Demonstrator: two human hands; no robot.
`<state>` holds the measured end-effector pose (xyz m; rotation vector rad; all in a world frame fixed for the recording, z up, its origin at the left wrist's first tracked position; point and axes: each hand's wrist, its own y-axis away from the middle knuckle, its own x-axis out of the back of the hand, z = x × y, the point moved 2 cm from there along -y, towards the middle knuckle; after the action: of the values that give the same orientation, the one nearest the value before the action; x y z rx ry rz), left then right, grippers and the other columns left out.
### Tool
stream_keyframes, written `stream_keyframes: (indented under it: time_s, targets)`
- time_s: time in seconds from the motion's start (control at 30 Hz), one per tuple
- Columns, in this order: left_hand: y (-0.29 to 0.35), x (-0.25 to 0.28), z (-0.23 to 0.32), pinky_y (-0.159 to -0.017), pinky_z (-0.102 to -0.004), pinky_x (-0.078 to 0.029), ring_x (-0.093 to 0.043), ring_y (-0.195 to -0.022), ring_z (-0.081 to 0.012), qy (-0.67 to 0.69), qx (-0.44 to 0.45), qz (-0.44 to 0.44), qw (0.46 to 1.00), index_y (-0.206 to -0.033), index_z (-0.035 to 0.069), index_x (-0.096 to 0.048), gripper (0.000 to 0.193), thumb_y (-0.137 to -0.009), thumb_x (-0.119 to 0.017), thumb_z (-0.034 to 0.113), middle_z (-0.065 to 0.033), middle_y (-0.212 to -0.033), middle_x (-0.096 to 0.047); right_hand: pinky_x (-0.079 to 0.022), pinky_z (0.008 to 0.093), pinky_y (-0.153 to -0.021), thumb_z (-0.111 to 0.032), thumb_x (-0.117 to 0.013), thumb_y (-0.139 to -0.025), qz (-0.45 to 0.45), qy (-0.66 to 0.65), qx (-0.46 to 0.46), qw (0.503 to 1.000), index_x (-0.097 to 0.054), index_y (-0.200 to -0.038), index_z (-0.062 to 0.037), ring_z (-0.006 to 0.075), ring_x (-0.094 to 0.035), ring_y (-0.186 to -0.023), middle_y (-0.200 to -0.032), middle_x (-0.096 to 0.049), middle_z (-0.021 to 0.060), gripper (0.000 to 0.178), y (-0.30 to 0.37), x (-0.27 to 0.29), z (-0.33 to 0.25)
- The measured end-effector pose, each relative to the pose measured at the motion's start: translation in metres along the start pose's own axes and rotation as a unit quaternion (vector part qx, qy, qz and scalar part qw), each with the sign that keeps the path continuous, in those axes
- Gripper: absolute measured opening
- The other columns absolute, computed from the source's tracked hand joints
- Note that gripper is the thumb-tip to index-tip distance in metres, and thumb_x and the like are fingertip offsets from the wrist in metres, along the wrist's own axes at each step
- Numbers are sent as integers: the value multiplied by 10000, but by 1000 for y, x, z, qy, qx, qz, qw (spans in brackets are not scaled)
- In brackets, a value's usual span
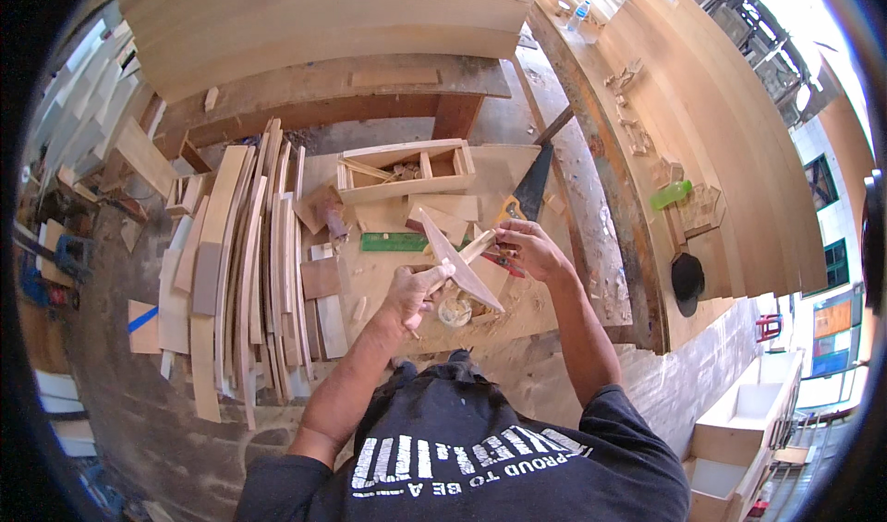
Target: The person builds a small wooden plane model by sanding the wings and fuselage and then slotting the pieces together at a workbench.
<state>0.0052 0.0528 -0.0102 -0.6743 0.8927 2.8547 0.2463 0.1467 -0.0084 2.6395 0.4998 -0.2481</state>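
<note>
Above the low work board, my left hand (413,297) is closed on a thin, pale wooden piece (462,265) with pointed ends, tilted in front of me. My right hand (531,249) pinches a short wooden stick (479,246) that meets the pointed piece near its middle; whether the two are joined cannot be made out. Under my hands lie a green strip (393,242) and a small round tub (454,312). A handsaw (530,188) with a black blade and yellow handle rests just beyond my right hand. Something red is partly hidden below that hand.
Long planks (242,263) are piled at the left. A divided wooden box (397,189) holding sticks and scraps sits beyond my hands. Along the right runs a raised bench (730,152) with a green bottle (671,195) and wood shavings. Large boards (323,14) stand at the far side.
</note>
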Motion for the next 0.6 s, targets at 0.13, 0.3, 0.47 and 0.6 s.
stream_keyframes:
  time_s: [0.13,0.3,0.47,0.6]
  targets:
    - [2,12,0,-398,-185,-257,-469,-549,-37,-52,29,-15,998,-856,91,-668,259,-799,-789,313,42,-695,-556,-418,235,-686,-197,-659,-937,27,-13,12,999,-686,-1006,-43,102,-633,-843,-924,-694,24,171,12,-10,16]
    - [0,18,1,-457,-215,-269,-475,-634,-46,-69,66,-40,995,-868,117,-684,309,-801,-775,405,50,-741,-575,-410,236,-684,-192,-659,-935,65,-4,32,997,-685,-997,-47,115,-648,-822,-866,-696,29,160,28,-7,34]
    - [-3,24,0,-628,-284,-339,-506,-757,-77,-25,95,-36,995,-921,157,-712,440,-842,-634,583,55,-863,-644,-407,234,-674,-176,-657,-926,102,-33,62,992,-682,-979,-22,113,-649,-794,-875,-700,53,164,47,11,47]
    - [-9,19,-8,-660,-303,-336,-521,-770,-75,-53,87,-53,993,-957,184,-714,366,-883,-582,516,63,-928,-692,-420,242,-670,-175,-661,-918,149,-27,67,986,-684,-977,-1,123,-653,-792,-893,-704,74,186,70,32,52]
